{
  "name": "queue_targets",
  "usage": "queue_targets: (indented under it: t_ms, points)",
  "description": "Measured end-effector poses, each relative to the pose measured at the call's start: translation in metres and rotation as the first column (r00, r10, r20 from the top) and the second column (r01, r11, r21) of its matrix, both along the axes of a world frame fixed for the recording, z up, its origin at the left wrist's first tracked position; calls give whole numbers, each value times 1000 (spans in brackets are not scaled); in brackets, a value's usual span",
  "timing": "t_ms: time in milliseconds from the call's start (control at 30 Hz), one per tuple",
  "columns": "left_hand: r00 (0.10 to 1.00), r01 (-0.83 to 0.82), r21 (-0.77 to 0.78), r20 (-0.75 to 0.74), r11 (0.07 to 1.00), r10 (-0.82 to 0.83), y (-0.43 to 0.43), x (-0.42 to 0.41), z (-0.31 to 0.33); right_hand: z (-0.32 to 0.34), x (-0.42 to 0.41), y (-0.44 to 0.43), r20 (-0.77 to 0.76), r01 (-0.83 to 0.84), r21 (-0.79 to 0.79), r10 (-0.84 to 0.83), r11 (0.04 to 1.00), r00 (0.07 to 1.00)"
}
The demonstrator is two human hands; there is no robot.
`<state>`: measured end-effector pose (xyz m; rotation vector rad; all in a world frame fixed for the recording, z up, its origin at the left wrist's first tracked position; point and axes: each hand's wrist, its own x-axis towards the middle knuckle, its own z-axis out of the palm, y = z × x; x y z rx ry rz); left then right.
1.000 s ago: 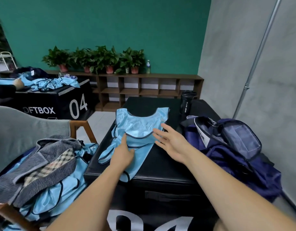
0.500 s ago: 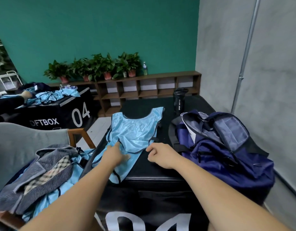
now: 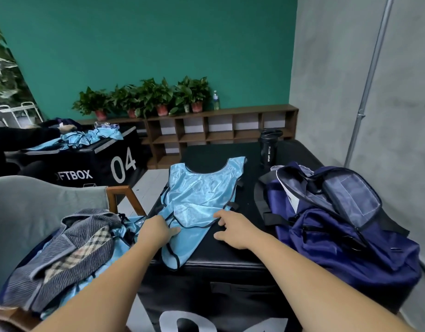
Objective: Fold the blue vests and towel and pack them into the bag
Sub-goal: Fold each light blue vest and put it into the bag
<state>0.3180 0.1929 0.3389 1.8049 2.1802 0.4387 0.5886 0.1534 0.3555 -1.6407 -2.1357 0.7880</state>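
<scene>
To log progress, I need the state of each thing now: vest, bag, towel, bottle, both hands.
blue vest: spread flat, unfolded, lower end overhanging the box.
bag: open, on the box.
towel: heaped on chair, unfolded.
bottle: upright.
left hand: grips vest's edge.
right hand: touches vest's hem; grip unclear.

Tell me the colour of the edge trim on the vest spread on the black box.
Dark, near black, against the light-blue vest; head view shows it best.

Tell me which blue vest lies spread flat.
The light-blue vest on the near black box; the other vests, on the grey chair and far box, lie crumpled.
</scene>
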Motion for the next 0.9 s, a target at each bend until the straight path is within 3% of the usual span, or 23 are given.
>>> queue_targets:
  t_ms: [200, 333, 433, 500, 600, 700, 900]
  points:
    - [986, 71, -79, 156, 994, -58, -5, 0, 21, -17, -27, 23, 151, 34, 190, -63, 981, 986]
    - [937, 87, -79, 346, 993, -54, -11, 2, 22, -16, -36, 40, 217, 47, 244, -101, 969, 971]
    - [896, 151, -93, 433, 984, -97, -19, 10, 23, -15, -36, 51, 151, 110, 268, -154, 957, 976]
    - [865, 223, -28, 466, 974, -185, -26, 17, 23, -8, -33, 56, 6, 210, 270, -220, 939, 975]
    - [830, 344, 106, 430, 933, -355, -39, 34, 24, 8, -26, 63, -205, 356, 266, -308, 896, 929]
    - [803, 480, 148, 323, 865, -501, -52, 56, 21, 17, -17, 64, -316, 398, 306, -302, 865, 899]
    - [690, 702, 190, 56, 687, -721, -78, 109, 1, 28, -17, 50, -314, 256, 354, -144, 900, 938]
